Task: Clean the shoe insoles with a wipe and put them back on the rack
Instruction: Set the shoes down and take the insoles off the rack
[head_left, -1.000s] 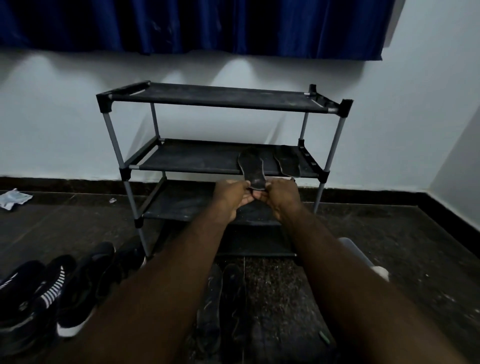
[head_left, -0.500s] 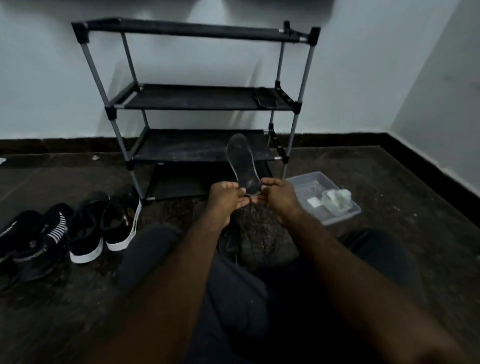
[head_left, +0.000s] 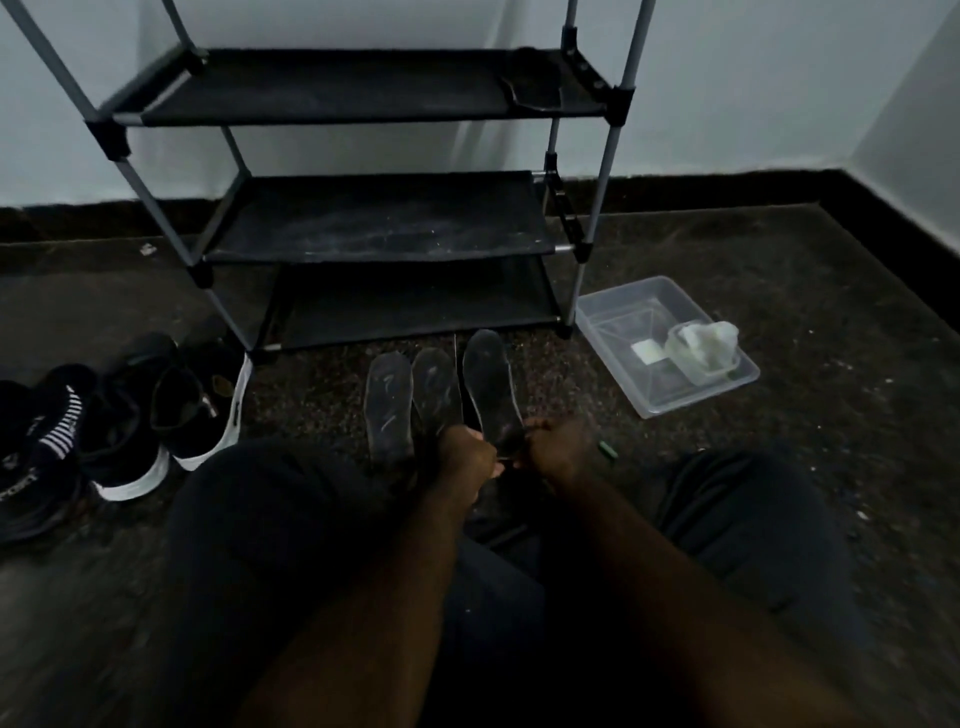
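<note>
Both hands meet low, near the knees: I see the left hand (head_left: 470, 454) and right hand (head_left: 558, 449) pinching the heel of an insole (head_left: 488, 384), just right of two floor insoles (head_left: 388, 400). Far right, a clear tray (head_left: 670, 402) holds a wipe tub (head_left: 701, 348).

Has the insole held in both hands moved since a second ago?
Yes. The insole came down off the rack shelf to floor level in front of it.
</note>
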